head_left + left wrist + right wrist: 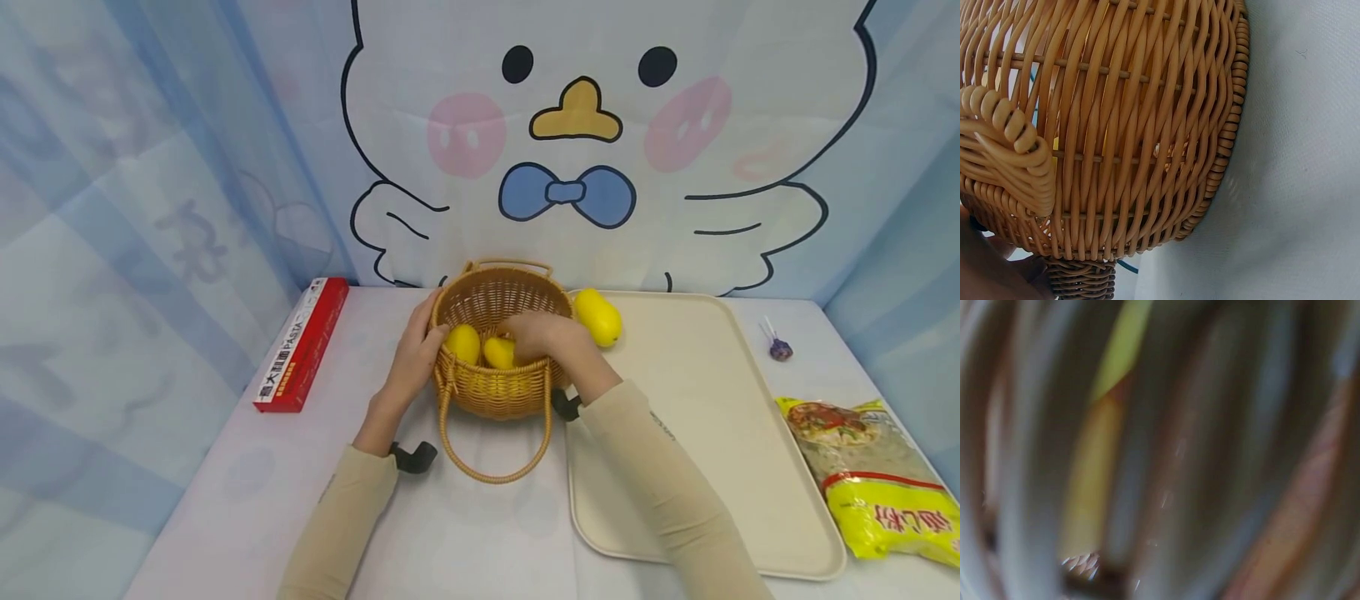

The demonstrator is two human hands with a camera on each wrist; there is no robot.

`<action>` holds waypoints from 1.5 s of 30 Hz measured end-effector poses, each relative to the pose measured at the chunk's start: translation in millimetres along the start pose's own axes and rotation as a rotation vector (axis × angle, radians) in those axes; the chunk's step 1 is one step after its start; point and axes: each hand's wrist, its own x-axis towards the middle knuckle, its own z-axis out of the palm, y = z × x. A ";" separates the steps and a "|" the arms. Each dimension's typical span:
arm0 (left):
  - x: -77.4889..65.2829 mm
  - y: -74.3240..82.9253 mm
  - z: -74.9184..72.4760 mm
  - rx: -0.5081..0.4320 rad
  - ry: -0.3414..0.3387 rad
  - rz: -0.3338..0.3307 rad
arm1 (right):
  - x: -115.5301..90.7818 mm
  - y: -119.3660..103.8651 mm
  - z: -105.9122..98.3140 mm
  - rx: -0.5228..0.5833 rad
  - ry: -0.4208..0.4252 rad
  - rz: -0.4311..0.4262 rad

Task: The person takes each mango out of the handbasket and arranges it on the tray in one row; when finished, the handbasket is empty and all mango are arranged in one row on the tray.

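A round wicker basket (495, 396) stands in the middle of the table, its front handle folded down. My left hand (412, 350) grips its left rim, thumb over the edge. Reaching down inside, my right hand (536, 333) holds a yellow lemon (498, 352), with fingertips partly hidden behind it. Another lemon (463, 343) lies beside it, at the left inside the basket. Close up in the left wrist view is the woven basket wall (1129, 125). Blurred strands and a bit of yellow fruit (1088, 481) fill the right wrist view.
A cream tray (712, 400) lies right of the basket, with yellow fruit (597, 317) at its back left corner. Farther right are a small wrapped lollipop (780, 348) and a bag of noodles (877, 475). At left lies a red pasta box (303, 346). Curtains surround the table.
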 end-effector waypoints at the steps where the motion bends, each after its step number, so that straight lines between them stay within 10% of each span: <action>1: 0.0 0.0 0.0 0.001 0.001 -0.002 | -0.2 -0.1 -0.1 0.000 0.011 -0.002; 45: -2.8 1.3 -1.3 0.007 -0.008 -0.001 | -4.8 7.2 3.9 0.378 0.716 -0.140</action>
